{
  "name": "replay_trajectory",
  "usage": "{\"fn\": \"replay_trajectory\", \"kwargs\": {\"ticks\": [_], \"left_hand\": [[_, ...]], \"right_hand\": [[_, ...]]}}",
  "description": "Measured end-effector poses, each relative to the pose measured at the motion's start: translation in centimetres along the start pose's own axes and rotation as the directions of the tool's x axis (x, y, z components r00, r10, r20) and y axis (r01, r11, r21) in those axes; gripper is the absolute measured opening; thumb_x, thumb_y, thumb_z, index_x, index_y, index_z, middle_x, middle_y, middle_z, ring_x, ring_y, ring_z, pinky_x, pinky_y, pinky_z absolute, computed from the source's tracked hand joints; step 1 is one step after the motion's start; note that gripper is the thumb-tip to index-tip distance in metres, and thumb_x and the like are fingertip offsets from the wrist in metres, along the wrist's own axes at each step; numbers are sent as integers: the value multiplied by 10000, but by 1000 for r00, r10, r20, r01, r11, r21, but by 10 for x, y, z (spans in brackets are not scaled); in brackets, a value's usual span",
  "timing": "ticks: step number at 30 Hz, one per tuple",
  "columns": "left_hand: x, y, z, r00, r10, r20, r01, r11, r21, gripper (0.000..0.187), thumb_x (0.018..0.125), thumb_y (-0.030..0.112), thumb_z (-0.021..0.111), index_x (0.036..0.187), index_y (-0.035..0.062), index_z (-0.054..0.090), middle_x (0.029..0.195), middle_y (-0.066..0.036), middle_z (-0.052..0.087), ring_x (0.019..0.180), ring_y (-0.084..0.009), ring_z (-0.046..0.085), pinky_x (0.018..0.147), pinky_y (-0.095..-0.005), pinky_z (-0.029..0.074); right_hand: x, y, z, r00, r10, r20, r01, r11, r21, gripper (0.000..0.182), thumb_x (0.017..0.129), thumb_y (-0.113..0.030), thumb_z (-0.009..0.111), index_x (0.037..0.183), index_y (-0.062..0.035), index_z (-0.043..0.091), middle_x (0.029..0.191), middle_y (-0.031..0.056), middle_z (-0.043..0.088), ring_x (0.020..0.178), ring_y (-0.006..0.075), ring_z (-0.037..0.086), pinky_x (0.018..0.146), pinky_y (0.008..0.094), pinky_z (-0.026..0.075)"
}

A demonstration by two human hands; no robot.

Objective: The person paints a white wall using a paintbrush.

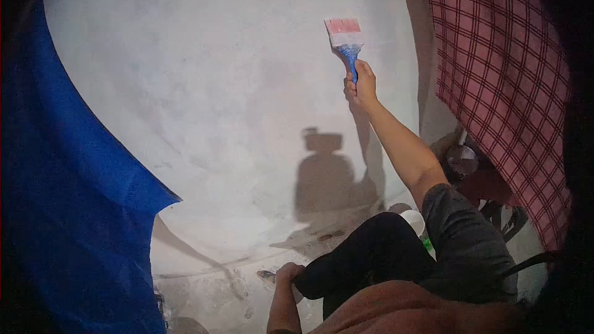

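A wide paintbrush [346, 36] with a blue handle and pink bristles is held upright in my right hand [364, 81], fingers wrapped round the handle. Its bristles lie against the upper right part of the white wall [204, 80], and a white band crosses the brush below them. Low down, beside my bent knee, my left hand [289, 271] is closed. A small flat, pale-and-dark object [266, 276] sticks out of it to the left; I cannot tell what it is.
Blue sheeting [93, 167] hangs along the left side. A pink checked cloth [495, 55] hangs at the right, with a metal ladle-like pan [461, 159] beside it. A white round container [413, 222] stands by my knee. The rough grey floor [210, 300] meets the wall below.
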State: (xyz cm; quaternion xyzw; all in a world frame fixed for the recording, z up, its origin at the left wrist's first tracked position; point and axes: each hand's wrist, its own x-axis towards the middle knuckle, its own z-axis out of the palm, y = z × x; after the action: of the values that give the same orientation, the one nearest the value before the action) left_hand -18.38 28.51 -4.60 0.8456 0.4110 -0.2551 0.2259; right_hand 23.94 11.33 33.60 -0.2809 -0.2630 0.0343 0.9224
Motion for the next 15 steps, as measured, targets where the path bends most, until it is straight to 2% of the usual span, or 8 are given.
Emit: {"fn": "replay_trajectory", "kwargs": {"ticks": [5, 7, 8, 10, 11, 13, 15], "left_hand": [[-33, 13, -18, 1000, 5, -19, -6, 1000, -25, 568, 806, 496, 571, 1132, 41, 672, 1233, -184, 620, 1179, -349, 573, 998, -432, 430], [-19, 8, -12, 999, 9, -36, -9, 1000, -7, 565, 797, 483, 571, 1131, 39, 671, 1231, -188, 619, 1174, -351, 577, 995, -432, 433], [-5, 3, -6, 999, 10, -36, -10, 1000, -12, 565, 797, 483, 571, 1131, 39, 671, 1231, -188, 619, 1174, -351, 577, 995, -432, 433], [16, -8, 2, 999, 12, -37, -13, 1000, -27, 570, 781, 479, 579, 1131, 38, 671, 1233, -188, 618, 1172, -352, 578, 992, -433, 435], [21, -12, 4, 999, 14, -34, -14, 1000, -27, 570, 781, 479, 579, 1131, 38, 671, 1233, -188, 618, 1172, -352, 578, 992, -433, 435], [26, -9, -3, 999, 29, 41, -29, 999, -15, 575, 771, 482, 586, 1135, 45, 672, 1233, -184, 620, 1173, -349, 579, 986, -434, 440], [26, -9, -4, 1000, 22, 19, -22, 1000, -20, 575, 769, 482, 589, 1138, 49, 671, 1237, -178, 619, 1176, -351, 576, 985, -437, 441]], "right_hand": [[-2, 1, 0, 999, -2, -32, 3, 1000, 15, 187, 984, -314, 501, 1088, -158, 492, 663, 7, 519, 391, 60, 379, 302, 199, 256], [-1, -3, -2, 999, -25, -38, 30, 989, 147, 185, 985, -321, 499, 1084, -165, 487, 665, 15, 510, 398, 66, 381, 305, 198, 259], [1, -6, -4, 999, -23, -33, 28, 989, 145, 185, 985, -321, 499, 1084, -165, 487, 665, 15, 510, 398, 66, 381, 305, 198, 259], [4, -11, -7, 1000, -25, 9, 20, 941, 338, 172, 987, -317, 494, 1078, -171, 483, 656, 20, 494, 399, 70, 379, 304, 199, 263], [2, -9, -6, 1000, -24, 7, 20, 942, 335, 172, 987, -317, 494, 1078, -171, 483, 656, 20, 494, 399, 70, 379, 304, 199, 263], [-3, -8, -1, 998, -55, -33, 60, 985, 161, 174, 988, -323, 493, 1071, -170, 483, 646, 10, 480, 403, 66, 381, 304, 200, 268], [-8, -6, 8, 999, -48, -18, 50, 992, 117, 178, 990, -326, 490, 1071, -168, 483, 650, 9, 484, 404, 64, 384, 305, 201, 269]]}}
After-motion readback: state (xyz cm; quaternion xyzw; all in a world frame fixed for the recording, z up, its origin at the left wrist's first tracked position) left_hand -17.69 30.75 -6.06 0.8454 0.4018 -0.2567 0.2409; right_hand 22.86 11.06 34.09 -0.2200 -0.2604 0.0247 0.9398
